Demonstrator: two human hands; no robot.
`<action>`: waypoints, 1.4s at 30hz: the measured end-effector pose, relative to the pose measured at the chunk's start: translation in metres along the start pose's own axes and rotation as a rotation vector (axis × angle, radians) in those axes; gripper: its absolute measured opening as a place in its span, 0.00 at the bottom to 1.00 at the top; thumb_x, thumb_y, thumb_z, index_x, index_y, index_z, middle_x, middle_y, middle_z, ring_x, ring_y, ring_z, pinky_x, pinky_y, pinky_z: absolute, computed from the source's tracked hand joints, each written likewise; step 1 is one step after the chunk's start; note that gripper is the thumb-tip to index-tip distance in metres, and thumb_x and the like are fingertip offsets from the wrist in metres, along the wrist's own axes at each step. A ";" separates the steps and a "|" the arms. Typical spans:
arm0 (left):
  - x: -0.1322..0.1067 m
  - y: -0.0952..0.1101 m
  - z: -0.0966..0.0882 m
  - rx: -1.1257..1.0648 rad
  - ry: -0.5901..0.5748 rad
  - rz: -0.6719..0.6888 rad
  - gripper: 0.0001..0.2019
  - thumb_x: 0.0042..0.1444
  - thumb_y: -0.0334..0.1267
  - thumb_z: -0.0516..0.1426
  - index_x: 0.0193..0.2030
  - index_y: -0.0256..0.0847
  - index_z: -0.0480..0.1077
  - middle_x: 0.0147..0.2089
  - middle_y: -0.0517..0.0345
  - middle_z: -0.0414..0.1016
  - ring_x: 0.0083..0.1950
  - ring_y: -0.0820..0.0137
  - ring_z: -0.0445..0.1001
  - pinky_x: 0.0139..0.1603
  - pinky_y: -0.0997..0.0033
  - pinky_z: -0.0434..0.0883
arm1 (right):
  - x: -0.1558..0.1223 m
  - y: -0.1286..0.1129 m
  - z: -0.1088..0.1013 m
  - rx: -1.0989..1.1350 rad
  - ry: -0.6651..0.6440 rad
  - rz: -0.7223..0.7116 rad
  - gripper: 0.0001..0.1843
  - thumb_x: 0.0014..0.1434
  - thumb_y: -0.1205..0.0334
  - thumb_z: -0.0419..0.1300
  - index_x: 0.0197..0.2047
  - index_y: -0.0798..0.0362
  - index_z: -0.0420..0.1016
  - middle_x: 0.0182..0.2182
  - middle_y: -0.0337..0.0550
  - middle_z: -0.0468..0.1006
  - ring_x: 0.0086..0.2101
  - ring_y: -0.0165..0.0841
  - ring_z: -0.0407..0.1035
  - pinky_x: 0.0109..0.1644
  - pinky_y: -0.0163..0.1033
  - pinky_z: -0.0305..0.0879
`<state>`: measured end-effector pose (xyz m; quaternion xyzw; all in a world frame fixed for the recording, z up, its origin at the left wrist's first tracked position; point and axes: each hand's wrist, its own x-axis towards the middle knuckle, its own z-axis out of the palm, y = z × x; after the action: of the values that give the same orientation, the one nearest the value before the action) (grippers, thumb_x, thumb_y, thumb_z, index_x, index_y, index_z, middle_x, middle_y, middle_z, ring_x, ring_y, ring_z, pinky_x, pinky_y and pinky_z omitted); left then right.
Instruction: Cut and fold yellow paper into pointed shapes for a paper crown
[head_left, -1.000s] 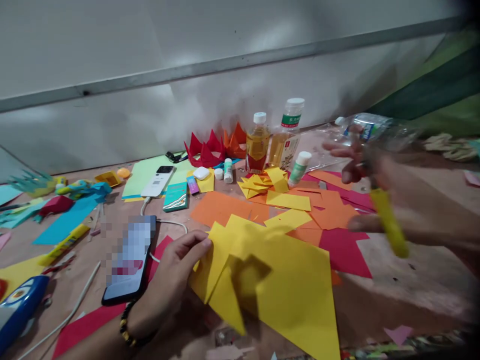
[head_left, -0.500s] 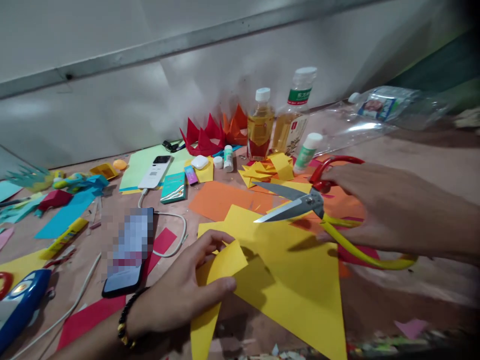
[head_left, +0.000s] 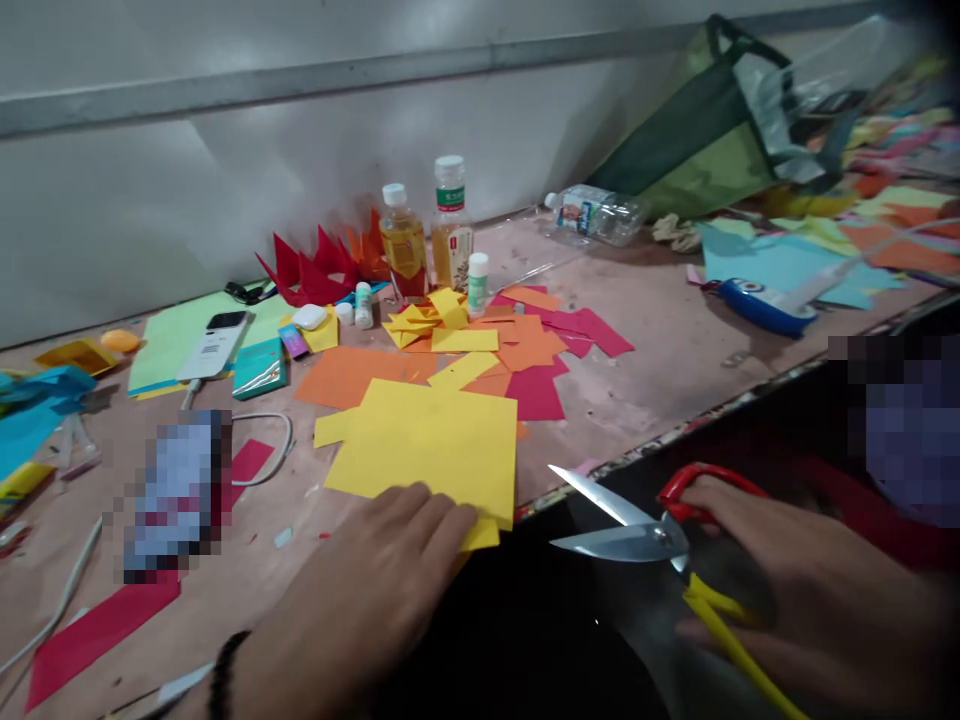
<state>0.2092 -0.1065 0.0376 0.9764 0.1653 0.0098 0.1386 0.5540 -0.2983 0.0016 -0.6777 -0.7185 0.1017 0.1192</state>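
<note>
My left hand [head_left: 375, 575], a dark bead bracelet at its wrist, is closed on yellow paper at the table's front edge. The fingers are bent over a smaller yellow piece [head_left: 482, 537], whose end shows below the fingertips. Just beyond lies a larger yellow sheet [head_left: 439, 440] flat on the table, close against the knuckles. Off the front edge, my right hand [head_left: 795, 580] grips scissors [head_left: 664, 535] by one red and one yellow handle. Their blades are spread and point left, apart from the paper. Part of the right hand is blurred.
Orange and red paper pieces [head_left: 536, 390] lie behind the yellow sheet. Two drink bottles [head_left: 405, 245], glue sticks [head_left: 478, 283] and red paper crowns [head_left: 311, 265] stand near the wall. A phone [head_left: 176, 490] with a white cable is at left. A green bag [head_left: 690, 150] leans at back right.
My view has swung right. The scissors have moved from above the yellow sheet to beyond the table edge. My left hand has turned palm down, taking the folded yellow piece to the front edge.
</note>
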 end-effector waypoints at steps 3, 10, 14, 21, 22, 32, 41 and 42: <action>0.016 0.015 0.033 0.183 0.338 0.088 0.16 0.71 0.23 0.51 0.59 0.36 0.75 0.59 0.45 0.84 0.63 0.51 0.80 0.69 0.46 0.73 | -0.018 -0.010 0.017 0.042 0.050 0.095 0.33 0.46 0.40 0.74 0.54 0.34 0.71 0.43 0.48 0.85 0.39 0.59 0.83 0.37 0.61 0.83; 0.013 0.027 0.073 0.156 0.542 -0.061 0.14 0.70 0.24 0.55 0.57 0.36 0.76 0.48 0.45 0.83 0.46 0.52 0.80 0.44 0.50 0.80 | -0.024 -0.033 0.036 -0.082 0.106 0.140 0.24 0.55 0.49 0.73 0.50 0.50 0.73 0.42 0.49 0.83 0.40 0.49 0.83 0.41 0.51 0.79; 0.012 0.027 0.076 0.116 0.570 -0.060 0.14 0.70 0.24 0.56 0.59 0.37 0.75 0.46 0.49 0.84 0.43 0.56 0.81 0.41 0.55 0.78 | -0.019 -0.036 0.039 -0.079 0.110 0.150 0.22 0.56 0.51 0.71 0.50 0.50 0.72 0.43 0.48 0.83 0.41 0.48 0.83 0.41 0.50 0.77; 0.009 0.027 0.079 0.077 0.608 0.001 0.13 0.72 0.27 0.57 0.58 0.39 0.77 0.49 0.51 0.86 0.48 0.58 0.83 0.46 0.56 0.78 | -0.017 -0.042 0.048 -0.125 0.117 0.177 0.21 0.53 0.55 0.70 0.47 0.49 0.71 0.40 0.46 0.82 0.37 0.47 0.82 0.37 0.49 0.74; 0.007 0.028 0.079 0.077 0.605 0.015 0.11 0.72 0.29 0.59 0.58 0.39 0.77 0.50 0.52 0.87 0.49 0.58 0.84 0.49 0.54 0.78 | -0.017 -0.043 0.050 -0.126 0.119 0.183 0.20 0.53 0.56 0.70 0.47 0.49 0.70 0.40 0.46 0.82 0.37 0.48 0.82 0.37 0.50 0.75; -0.034 0.063 0.124 -0.476 0.768 0.100 0.04 0.61 0.38 0.71 0.39 0.45 0.81 0.34 0.61 0.87 0.39 0.67 0.86 0.47 0.70 0.79 | -0.009 -0.047 0.061 -0.138 0.181 0.167 0.22 0.51 0.60 0.66 0.49 0.48 0.67 0.43 0.50 0.83 0.42 0.53 0.83 0.40 0.56 0.78; 0.031 0.052 0.243 -0.825 0.451 -0.470 0.16 0.73 0.47 0.62 0.60 0.40 0.76 0.58 0.50 0.80 0.52 0.60 0.82 0.52 0.55 0.83 | -0.010 -0.041 0.062 -0.116 0.205 0.145 0.21 0.51 0.57 0.66 0.48 0.46 0.68 0.40 0.47 0.84 0.37 0.50 0.82 0.36 0.50 0.75; 0.045 0.043 0.251 -0.828 0.415 -0.501 0.16 0.73 0.47 0.62 0.61 0.40 0.75 0.60 0.48 0.79 0.55 0.59 0.81 0.55 0.52 0.82 | -0.011 -0.037 0.061 -0.104 0.204 0.140 0.21 0.53 0.56 0.67 0.48 0.46 0.69 0.40 0.46 0.84 0.36 0.48 0.82 0.35 0.48 0.74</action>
<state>0.2820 -0.1983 -0.1934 0.7480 0.3999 0.2342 0.4752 0.5005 -0.3105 -0.0452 -0.7382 -0.6579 0.0027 0.1489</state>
